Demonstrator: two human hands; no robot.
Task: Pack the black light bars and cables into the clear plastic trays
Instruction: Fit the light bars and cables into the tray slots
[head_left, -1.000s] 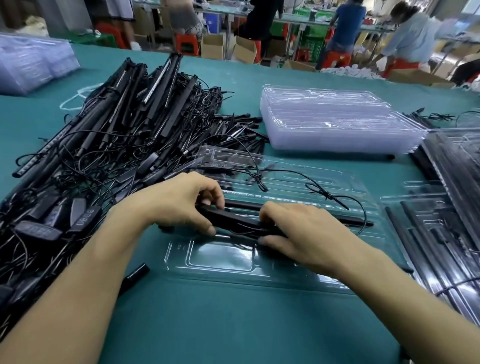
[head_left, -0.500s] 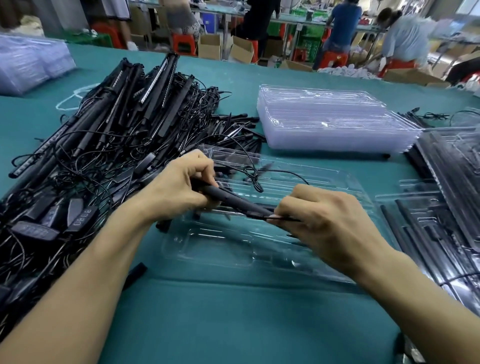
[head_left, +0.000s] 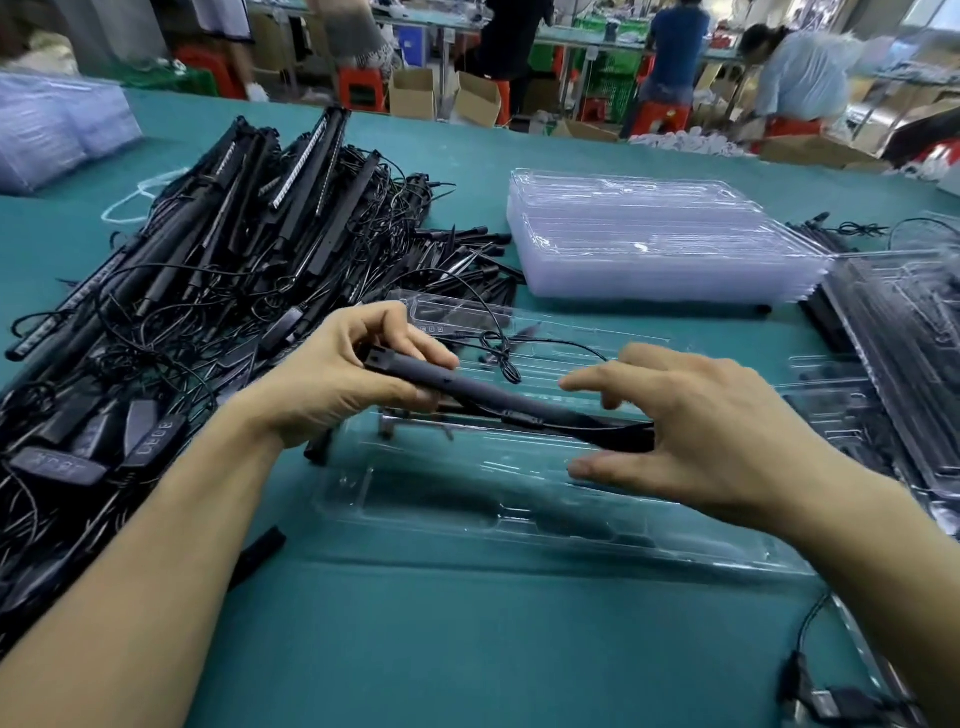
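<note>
**Bar aloft over open tray at packing bench**

Grips the near end of a black light bar (head_left: 483, 389) in the left hand (head_left: 337, 379), thumb and fingers curled round it. Spreads the right hand (head_left: 717, 431) about the bar's other end, fingers above, thumb below, straight rather than curled; contact there hidden by the hand itself. Holds the bar slanting just above a clear tray (head_left: 467, 499) on the teal table (head_left: 467, 649), with a looped cable (head_left: 498, 353) lying in the tray's far part. Hemmed in on the left by a tangled pile of bars and cables (head_left: 208, 270), crowding the tray's far left corner. Beyond, a stack of empty trays (head_left: 649, 244); at right, filled trays (head_left: 904, 364), blurred. At the back, cardboard boxes (head_left: 415, 93) and people at other benches.
</note>
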